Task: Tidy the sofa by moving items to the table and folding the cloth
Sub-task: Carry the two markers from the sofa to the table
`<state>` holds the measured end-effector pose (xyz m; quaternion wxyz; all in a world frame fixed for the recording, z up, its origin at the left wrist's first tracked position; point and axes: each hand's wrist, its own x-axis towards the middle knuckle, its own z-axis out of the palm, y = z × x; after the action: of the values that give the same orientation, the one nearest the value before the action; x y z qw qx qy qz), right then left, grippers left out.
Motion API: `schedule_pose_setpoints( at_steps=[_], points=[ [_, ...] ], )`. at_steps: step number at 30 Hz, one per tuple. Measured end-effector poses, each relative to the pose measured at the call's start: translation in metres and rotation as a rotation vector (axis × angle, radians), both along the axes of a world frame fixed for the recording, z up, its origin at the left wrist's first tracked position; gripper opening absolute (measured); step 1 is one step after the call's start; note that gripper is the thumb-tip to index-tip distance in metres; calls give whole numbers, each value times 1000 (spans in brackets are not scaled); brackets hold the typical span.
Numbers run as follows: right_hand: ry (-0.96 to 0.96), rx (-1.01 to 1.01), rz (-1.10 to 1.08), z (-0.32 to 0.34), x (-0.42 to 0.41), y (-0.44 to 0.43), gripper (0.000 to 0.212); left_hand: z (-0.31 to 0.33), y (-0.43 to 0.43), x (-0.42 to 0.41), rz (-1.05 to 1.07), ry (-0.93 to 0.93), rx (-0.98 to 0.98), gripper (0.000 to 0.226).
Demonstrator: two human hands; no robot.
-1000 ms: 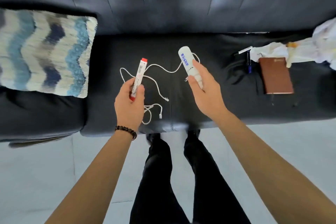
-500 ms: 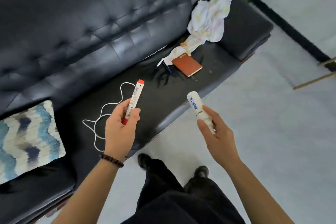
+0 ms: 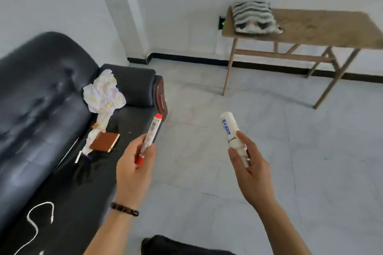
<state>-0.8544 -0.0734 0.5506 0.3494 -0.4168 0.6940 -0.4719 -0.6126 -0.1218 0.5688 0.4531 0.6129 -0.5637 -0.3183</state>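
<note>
Two light, stiff cylinders, a red-capped white marker [image 3: 148, 139] gripped low in the left hand [image 3: 132, 170] and a white plastic tube [image 3: 231, 133] pinched at its base by the right hand [image 3: 249, 168], face the far-right wooden table [image 3: 323, 27], needing only mid-barrel holds.

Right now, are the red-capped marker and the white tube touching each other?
Apart. The head view shows the red-capped marker in the left hand and the white tube in the right hand, with bare floor visible between them.
</note>
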Motion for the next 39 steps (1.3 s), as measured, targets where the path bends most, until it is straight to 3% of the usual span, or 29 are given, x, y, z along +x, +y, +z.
schedule_pose_setpoints(
  at_steps=[10,15,18,24,28,34,39],
  points=[
    [-66,2,-370,-18,-218,-22,38,-5,-90,-234,-265,51,33,15],
    [-19,43,-436,-33,-338,-94,38,-40,-185,-371,-305,187,145,17],
    [25,58,-476,-18,-417,-146,37,-31,-252,-461,-350,237,183,15],
    [48,-45,-596,21,-554,-233,37,15,-368,-622,-510,187,117,14],
    [14,-98,-693,6,-638,-277,37,13,-421,-725,-593,160,100,14],
    [-51,-100,-728,-34,-800,-352,40,-17,-487,-890,-606,114,129,19],
    [-30,-109,-647,-17,-944,-427,40,10,-545,-1019,-591,129,89,29]
  ],
)
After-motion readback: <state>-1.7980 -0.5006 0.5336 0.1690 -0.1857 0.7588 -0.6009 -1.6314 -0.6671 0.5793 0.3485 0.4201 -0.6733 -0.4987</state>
